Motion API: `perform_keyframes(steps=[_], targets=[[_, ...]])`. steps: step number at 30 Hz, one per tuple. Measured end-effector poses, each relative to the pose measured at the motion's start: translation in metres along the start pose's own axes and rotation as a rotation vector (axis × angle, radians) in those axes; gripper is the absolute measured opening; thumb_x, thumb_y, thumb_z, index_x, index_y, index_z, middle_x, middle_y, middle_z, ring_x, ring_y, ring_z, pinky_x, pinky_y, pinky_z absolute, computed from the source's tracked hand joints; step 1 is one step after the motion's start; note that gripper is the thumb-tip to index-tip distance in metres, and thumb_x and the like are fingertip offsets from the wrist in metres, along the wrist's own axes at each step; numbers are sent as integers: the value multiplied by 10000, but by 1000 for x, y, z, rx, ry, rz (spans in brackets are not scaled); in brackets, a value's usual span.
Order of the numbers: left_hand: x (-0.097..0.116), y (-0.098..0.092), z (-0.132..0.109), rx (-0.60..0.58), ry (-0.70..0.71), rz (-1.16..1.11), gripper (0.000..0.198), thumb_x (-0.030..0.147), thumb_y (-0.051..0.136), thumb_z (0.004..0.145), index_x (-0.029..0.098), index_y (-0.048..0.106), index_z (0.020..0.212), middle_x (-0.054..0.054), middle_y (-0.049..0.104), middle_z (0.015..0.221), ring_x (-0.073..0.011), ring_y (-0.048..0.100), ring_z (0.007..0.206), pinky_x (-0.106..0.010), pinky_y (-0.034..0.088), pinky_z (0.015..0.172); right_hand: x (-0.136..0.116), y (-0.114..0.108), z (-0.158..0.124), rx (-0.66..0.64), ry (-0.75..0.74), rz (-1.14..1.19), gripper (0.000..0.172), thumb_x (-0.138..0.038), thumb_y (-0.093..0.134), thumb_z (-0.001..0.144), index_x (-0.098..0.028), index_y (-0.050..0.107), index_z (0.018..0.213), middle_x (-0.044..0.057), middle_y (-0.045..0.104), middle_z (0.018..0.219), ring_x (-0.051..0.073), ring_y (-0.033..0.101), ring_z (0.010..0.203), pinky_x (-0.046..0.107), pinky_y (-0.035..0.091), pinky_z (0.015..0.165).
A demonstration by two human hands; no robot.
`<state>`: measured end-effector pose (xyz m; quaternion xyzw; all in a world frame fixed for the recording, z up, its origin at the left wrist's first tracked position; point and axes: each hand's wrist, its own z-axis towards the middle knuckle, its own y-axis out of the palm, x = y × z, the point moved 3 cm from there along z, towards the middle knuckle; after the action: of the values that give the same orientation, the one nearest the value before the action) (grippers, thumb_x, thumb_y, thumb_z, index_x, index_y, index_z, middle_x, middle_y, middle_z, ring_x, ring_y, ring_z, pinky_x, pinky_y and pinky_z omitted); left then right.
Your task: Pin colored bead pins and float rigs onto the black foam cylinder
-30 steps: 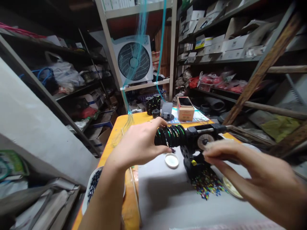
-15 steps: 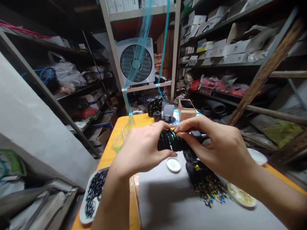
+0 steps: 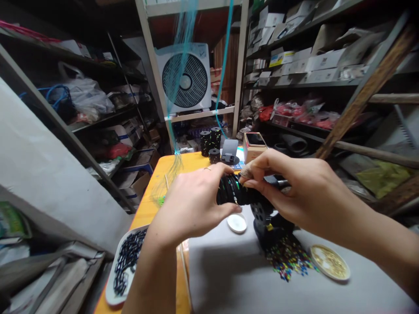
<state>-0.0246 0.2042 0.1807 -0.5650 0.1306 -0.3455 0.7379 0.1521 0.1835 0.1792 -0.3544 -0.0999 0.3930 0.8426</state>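
Note:
A black spool [image 3: 229, 190] wound with dark cord, with green glints and a strand of small beads across it, lies sideways above the table. My left hand [image 3: 193, 196] is closed round its left part, fingers on top and thumb underneath. At the spool's right part, my right hand [image 3: 288, 183] pinches thumb and forefinger together; what is between the tips is too small to make out. Under the right hand stands a black winding device [image 3: 261, 213] with a metal shaft, partly hidden. Loose multicoloured beads [image 3: 288, 257] lie at its foot.
A white tray [image 3: 113, 279] of dark tube beads stands left. A white lid [image 3: 236, 223] and a dish of gold beads [image 3: 330, 261] sit on the white sheet. Behind are black spools [image 3: 209, 141], a phone stand [image 3: 230, 150] and a box [image 3: 253, 150]. Teal threads [image 3: 224, 69] hang down.
My right forearm has swung slightly outward, showing more of the gold bead dish. The right fingers have curled a little more at the spool. My left hand keeps its hold.

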Motion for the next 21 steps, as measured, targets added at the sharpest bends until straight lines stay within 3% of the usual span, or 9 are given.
perform_keyframes(steps=[8, 21], targets=[[-1, 2, 0, -6, 5, 7, 466, 390, 710, 827, 232, 560, 1240, -41, 746, 1119, -310, 683, 1035, -428, 494, 779, -4, 1, -1, 38, -91, -80, 140, -47, 570, 880, -180, 533, 863, -31, 646, 761, 100, 611, 631, 234, 426, 584], [-1, 2, 0, -3, 7, 4, 485, 402, 731, 819, 234, 564, 1243, -30, 745, 1125, -294, 686, 1034, -417, 489, 797, -14, 14, -18, 129, -176, -235, 149, -47, 549, 920, -195, 558, 906, 42, 722, 892, 201, 708, 799, 324, 519, 705]])
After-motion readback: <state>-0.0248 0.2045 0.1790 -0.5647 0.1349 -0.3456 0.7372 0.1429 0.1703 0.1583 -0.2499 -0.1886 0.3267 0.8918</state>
